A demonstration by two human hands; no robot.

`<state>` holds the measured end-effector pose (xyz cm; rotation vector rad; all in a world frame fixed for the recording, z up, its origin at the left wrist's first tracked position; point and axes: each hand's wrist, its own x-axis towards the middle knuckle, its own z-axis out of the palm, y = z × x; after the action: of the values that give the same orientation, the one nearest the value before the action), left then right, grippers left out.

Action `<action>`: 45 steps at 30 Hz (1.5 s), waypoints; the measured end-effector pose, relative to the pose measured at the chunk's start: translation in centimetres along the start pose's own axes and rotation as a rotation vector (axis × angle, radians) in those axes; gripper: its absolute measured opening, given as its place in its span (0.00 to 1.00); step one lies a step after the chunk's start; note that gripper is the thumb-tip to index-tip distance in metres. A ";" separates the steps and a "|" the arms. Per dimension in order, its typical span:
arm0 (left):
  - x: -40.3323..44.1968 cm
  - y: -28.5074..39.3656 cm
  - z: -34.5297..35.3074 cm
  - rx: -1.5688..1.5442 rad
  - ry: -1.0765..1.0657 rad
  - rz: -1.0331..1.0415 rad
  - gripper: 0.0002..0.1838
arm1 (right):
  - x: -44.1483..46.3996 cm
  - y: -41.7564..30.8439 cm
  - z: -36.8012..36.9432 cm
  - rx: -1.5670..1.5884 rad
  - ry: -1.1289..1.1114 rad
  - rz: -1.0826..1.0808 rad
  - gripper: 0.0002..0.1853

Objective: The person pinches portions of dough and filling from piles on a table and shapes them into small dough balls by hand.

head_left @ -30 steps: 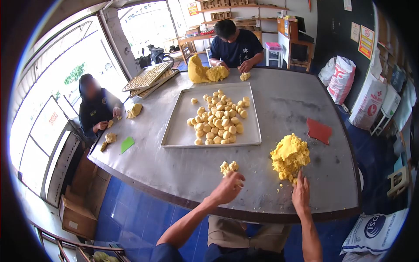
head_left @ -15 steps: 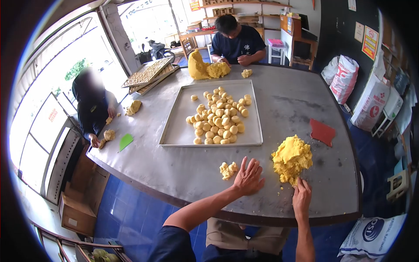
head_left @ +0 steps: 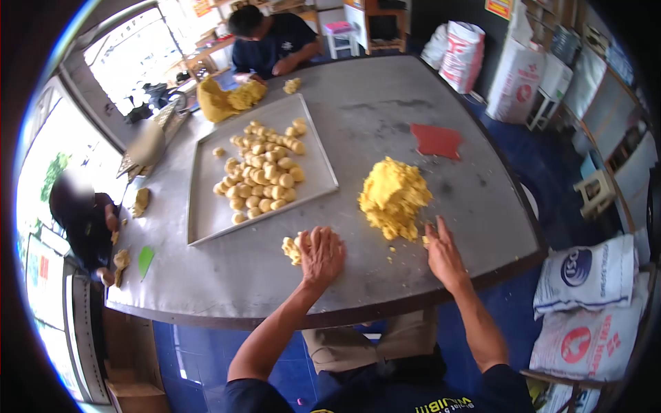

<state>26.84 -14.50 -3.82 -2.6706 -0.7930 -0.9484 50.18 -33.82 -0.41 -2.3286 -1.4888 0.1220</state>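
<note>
My left hand (head_left: 321,257) lies with its fingers stretched out at the right side of a small clump of pale dough pieces (head_left: 292,250), partly covering it. Just below the big crumbly yellow dough mound (head_left: 394,198) is my right hand (head_left: 444,253), fingers apart, with a small yellow bit of dough (head_left: 425,241) by its fingertips. Beyond my left hand, many round dough balls (head_left: 265,168) are heaped in a square metal tray (head_left: 317,150). A red scraper (head_left: 437,141) lies flat past the mound.
Across the metal table (head_left: 372,89) one person (head_left: 275,41) sits by a large yellow dough lump (head_left: 217,101). Another person (head_left: 82,220) is at the left edge, near a green scraper (head_left: 146,261) and dough pieces (head_left: 121,259). Sacks (head_left: 585,275) stand at the right.
The view has swung right, so the table appears turned and further left. My left hand has flattened beside the small clump. My right hand's fingers have spread, slightly off the mound.
</note>
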 end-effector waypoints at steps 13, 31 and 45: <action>-4.8 3.9 -4.6 0.110 -0.401 -0.289 0.14 | -0.9 -3.8 -0.1 0.193 0.091 -0.317 0.21; -2.0 9.1 -3.4 -1.489 -0.152 -0.924 0.17 | -2.4 -9.2 2.7 0.588 0.165 -0.178 0.19; -3.4 6.9 -2.9 -0.773 -0.365 -0.664 0.20 | -2.4 -13.2 2.9 0.313 0.253 -0.340 0.10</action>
<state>26.92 -22.68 -3.77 -3.3633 -1.7836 -1.0681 37.01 -30.33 1.25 -1.7512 -1.5802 -0.0286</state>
